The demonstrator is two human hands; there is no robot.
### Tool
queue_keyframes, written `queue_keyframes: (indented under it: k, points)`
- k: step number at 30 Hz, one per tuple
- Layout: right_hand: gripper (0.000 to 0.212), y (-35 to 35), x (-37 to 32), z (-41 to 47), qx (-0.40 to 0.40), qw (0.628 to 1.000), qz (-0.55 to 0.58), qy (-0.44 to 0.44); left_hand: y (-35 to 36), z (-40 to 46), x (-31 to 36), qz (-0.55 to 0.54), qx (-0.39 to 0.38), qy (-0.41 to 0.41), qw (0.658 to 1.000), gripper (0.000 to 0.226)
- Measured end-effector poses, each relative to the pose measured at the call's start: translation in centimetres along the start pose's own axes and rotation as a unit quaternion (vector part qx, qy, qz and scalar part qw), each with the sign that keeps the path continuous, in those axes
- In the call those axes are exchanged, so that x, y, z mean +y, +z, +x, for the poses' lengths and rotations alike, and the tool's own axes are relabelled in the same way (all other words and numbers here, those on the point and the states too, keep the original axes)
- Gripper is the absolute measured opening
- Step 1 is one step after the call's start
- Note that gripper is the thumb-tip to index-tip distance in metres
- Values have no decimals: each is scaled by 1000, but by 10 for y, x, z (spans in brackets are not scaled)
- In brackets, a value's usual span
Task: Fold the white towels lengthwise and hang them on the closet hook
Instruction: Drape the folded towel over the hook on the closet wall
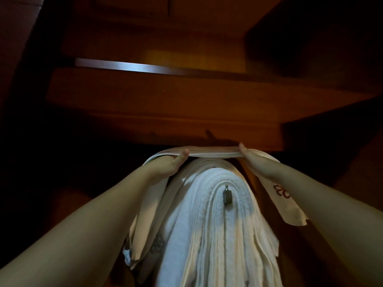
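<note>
Several folded white towels (219, 235) hang in a thick stack over a metal closet hook (227, 195), whose tip pokes out through the front. Above that stack I hold one more folded white towel (213, 153) stretched flat between both hands. My left hand (174, 164) grips its left part, thumb on the front edge. My right hand (251, 158) grips its right part, thumb up. The towel's ends droop down on either side; the right end carries a red embroidered logo (281, 191).
A dark wooden closet surrounds me. A wooden shelf (165, 104) runs across just above the towel, with a metal rail (128, 66) higher up. Dark side panels close in at left and right.
</note>
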State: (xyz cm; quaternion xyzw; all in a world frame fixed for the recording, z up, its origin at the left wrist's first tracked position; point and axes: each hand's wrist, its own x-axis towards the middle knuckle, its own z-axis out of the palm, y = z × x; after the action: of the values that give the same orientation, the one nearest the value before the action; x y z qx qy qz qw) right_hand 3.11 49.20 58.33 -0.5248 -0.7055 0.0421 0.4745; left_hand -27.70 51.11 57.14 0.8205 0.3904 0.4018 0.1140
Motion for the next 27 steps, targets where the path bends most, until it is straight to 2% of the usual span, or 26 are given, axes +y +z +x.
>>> queue_keyframes:
  k: [3, 5, 8, 11, 15, 18, 21, 24, 25, 27]
  points:
    - [110, 10, 7, 11, -11, 1000, 8, -9, 6, -1, -4, -23, -2, 17, 1000, 83]
    - [107, 12, 11, 18, -19, 998, 57, -21, 9, 2, 0, -27, 5, 4, 1000, 78]
    - [107, 11, 19, 24, -77, 980, 180, -28, 12, 12, 4, 18, -3, -35, 999, 99]
    - [103, 11, 26, 24, -76, 983, 168, -27, 13, 19, 1, 52, -10, -52, 997, 113]
    - [83, 17, 24, 27, -92, 988, 118, -37, 8, 27, -14, 8, 28, -31, 999, 89]
    - [72, 25, 20, 34, -72, 983, 167, -29, 10, 34, -21, -38, 12, -28, 999, 92]
    - [77, 24, 27, 38, -65, 968, 242, 1, 19, 39, -12, -70, -20, -53, 996, 98]
    - [75, 20, 44, 38, -69, 967, 244, -4, 25, 42, -8, -73, -76, -73, 992, 115]
    - [75, 20, 47, 35, -55, 973, 223, 2, 26, 42, -10, -77, -72, -73, 992, 115]
    - [89, 25, 53, 32, -38, 985, 167, 27, 28, 39, -20, -103, -54, -49, 992, 92]
